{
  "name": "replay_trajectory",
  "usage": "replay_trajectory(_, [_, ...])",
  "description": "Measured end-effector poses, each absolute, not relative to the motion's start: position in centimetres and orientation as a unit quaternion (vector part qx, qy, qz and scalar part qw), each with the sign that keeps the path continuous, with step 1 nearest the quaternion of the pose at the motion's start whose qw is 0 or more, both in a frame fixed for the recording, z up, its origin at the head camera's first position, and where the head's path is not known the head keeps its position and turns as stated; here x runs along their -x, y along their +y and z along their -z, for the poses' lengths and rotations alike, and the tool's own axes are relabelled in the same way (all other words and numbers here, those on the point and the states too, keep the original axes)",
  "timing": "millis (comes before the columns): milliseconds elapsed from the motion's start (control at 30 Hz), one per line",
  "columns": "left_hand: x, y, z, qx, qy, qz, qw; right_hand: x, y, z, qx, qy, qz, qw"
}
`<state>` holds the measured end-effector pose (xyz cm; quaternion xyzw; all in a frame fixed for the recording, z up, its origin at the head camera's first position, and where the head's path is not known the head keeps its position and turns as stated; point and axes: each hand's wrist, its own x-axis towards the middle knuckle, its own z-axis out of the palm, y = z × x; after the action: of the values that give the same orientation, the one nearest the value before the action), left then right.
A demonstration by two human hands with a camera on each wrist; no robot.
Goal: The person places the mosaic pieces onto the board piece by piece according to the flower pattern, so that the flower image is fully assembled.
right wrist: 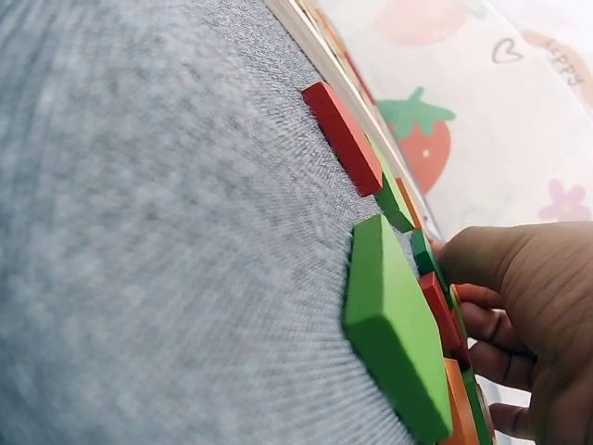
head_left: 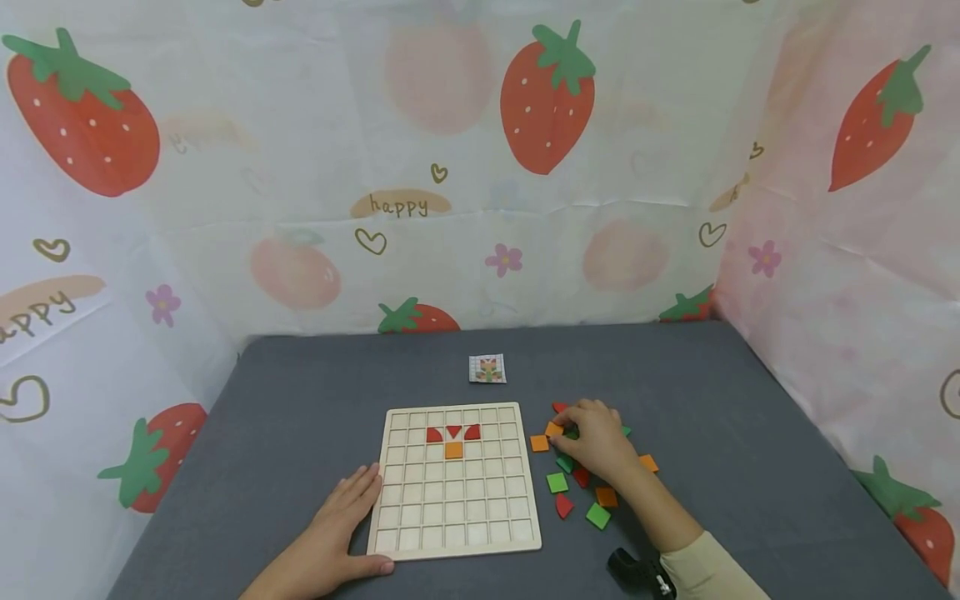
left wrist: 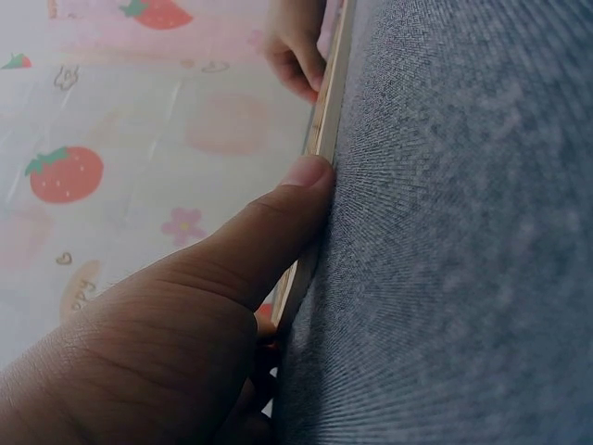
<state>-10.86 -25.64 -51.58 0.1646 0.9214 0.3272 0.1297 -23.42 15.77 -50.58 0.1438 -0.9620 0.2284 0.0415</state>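
"What's the biggest?"
"The grey table (head_left: 315,383). A pale board (head_left: 433,492) with little squares lies on it."
"What's the left hand (head_left: 337,523) doing?"
"Its fingers lie straight along the board's left side, with the thumb apart on the near edge. The left wrist view shows the board's thin side up close."
"And the other views?"
"Only the head view shows the picture card (head_left: 487,368) behind the board. The right wrist view shows how thick a light green tile (right wrist: 400,338) is."
"And the right hand (head_left: 598,437)?"
"It's right of the board. Thumb and finger pinch an orange tile (head_left: 554,428) at their tips."
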Motion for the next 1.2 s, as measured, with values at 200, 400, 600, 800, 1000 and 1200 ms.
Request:
replay_trajectory(200, [10.7, -25.7, 51.7, -0.173, 0.919, -0.332, 0.125, 23.2, 15.8, 50.5, -0.154, -0.962, -0.218, 0.056])
replay_trajectory(400, [10.8, -25.6, 51.9, -0.174, 0.917, -0.337, 0.128, 23.2, 15.9, 49.8, -0.166, -0.963, -0.2, 0.074])
replay_trajectory(600, [10.8, -25.6, 51.8, -0.176, 0.918, -0.33, 0.129, 23.0, 15.9, 48.6, -0.201, -0.95, -0.218, 0.093])
replay_trajectory(800, [10.9, -25.8, 51.6, -0.177, 0.922, -0.319, 0.132, 22.8, 15.4, 47.3, -0.252, -0.931, -0.235, 0.12])
replay_trajectory(1000, [10.9, -25.7, 51.7, -0.175, 0.919, -0.323, 0.141, 22.7, 14.3, 45.7, -0.278, -0.917, -0.254, 0.129])
replay_trajectory(1200, [10.8, -25.5, 51.7, -0.169, 0.915, -0.342, 0.131, 22.6, 12.5, 44.6, -0.289, -0.915, -0.261, 0.104])
